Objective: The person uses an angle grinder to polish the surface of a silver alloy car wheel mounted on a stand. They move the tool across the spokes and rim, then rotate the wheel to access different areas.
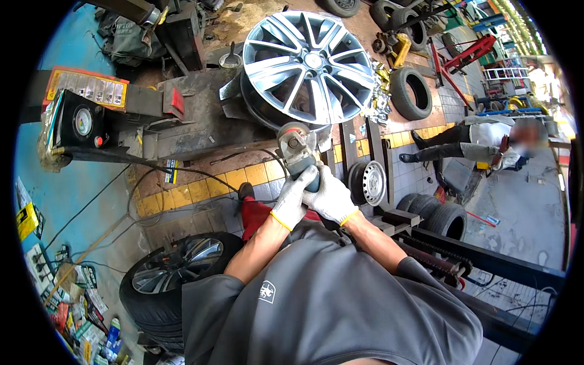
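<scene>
My left hand (289,199) and my right hand (332,198), both in white work gloves with yellow cuffs, are closed around the body of an angle grinder (298,159). Its metal head and reddish disc point away from me, close to the near edge of a large alloy wheel rim (314,61). Whether the disc touches the rim, I cannot tell. The rim has silver and dark spokes, carries no tyre and lies face up on a dark metal stand (201,109). A dark cable (246,153) runs near the grinder.
At the left stands a pressure gauge (83,121). Beside me lies a wheel with its tyre (182,267). A steel rim (368,182), a loose tyre (411,93) and stacked tyres (447,220) are at the right, where a person (486,139) sits. Hoses cross the floor.
</scene>
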